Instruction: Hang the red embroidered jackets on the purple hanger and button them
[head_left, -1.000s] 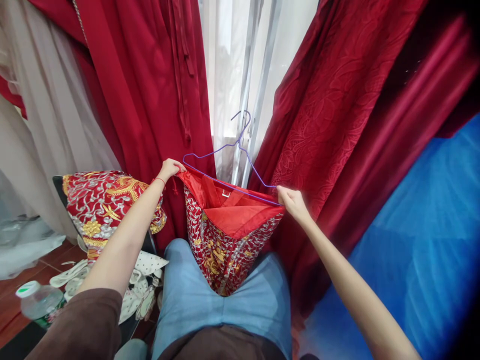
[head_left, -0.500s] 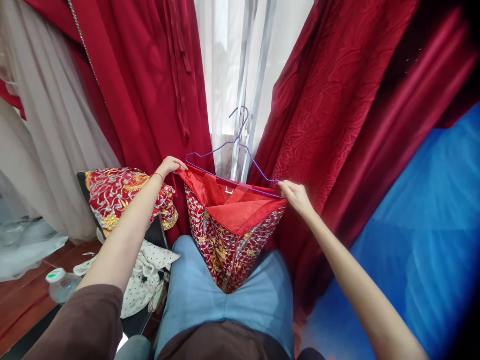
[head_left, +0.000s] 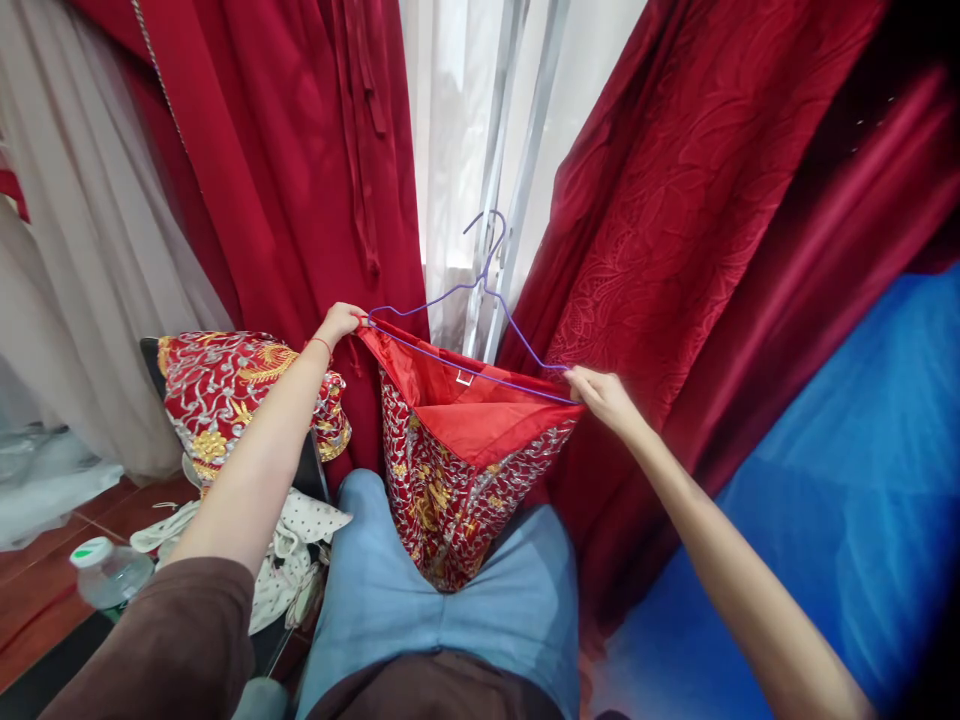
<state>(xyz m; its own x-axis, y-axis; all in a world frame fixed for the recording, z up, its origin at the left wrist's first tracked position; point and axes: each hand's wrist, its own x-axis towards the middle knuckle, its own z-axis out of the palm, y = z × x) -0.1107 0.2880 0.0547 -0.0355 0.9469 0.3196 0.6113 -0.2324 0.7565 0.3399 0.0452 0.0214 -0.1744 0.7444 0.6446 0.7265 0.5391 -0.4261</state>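
Note:
A red skirt [head_left: 450,470] with gold and silver embroidery hangs open over my lap, its plain red lining showing at the top. A thin purple wire hanger [head_left: 480,300] lies along its waistband, hook pointing up. My left hand [head_left: 341,322] pinches the left end of the waistband together with the hanger's corner. My right hand [head_left: 600,395] grips the right end of the waistband and the hanger's other corner. Both hands are closed, and the waistband is stretched between them.
A matching embroidered red garment [head_left: 225,395] lies on a dark chair at my left, above a white dotted cloth [head_left: 300,540]. A plastic bottle [head_left: 105,572] stands on the floor. Red dresses [head_left: 285,160], white sheer fabric [head_left: 465,130] and a blue cloth [head_left: 840,520] hang close around.
Both hands have lifted the skirt and hanger slightly, and the waistband is pulled a little tighter. The view has shifted a bit.

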